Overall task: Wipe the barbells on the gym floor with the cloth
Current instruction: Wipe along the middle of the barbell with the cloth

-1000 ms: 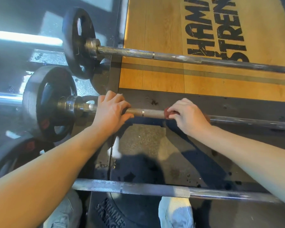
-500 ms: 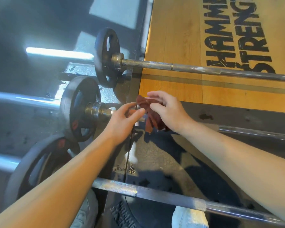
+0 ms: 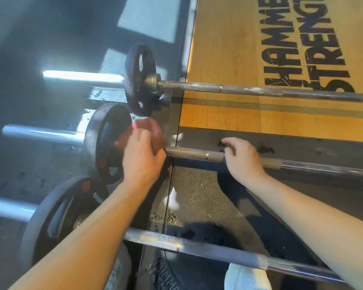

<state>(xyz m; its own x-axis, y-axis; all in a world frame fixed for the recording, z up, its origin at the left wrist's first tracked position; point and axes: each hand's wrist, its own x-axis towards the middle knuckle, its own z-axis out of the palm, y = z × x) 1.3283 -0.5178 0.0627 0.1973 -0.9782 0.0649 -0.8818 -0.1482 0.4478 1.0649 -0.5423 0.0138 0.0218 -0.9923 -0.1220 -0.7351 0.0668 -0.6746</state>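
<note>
Three barbells laid out, far barbell (image 3: pixel 260 91) over the wooden platform (image 3: pixel 228 49), near barbell (image 3: pixel 197 248) crossed by both forearms, cloth (image 3: pixel 155 132) bunched at the middle barbell (image 3: pixel 195 153) collar, gripped in the left hand (image 3: pixel 143 160) with curled fingers, shaft clasped by the right hand (image 3: pixel 243 158), three plates (image 3: pixel 96 139) counted.

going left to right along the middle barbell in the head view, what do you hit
bare sleeve -> weight plate -> left hand gripping the cloth -> knurled shaft -> right hand curled over it -> smooth shaft
</note>
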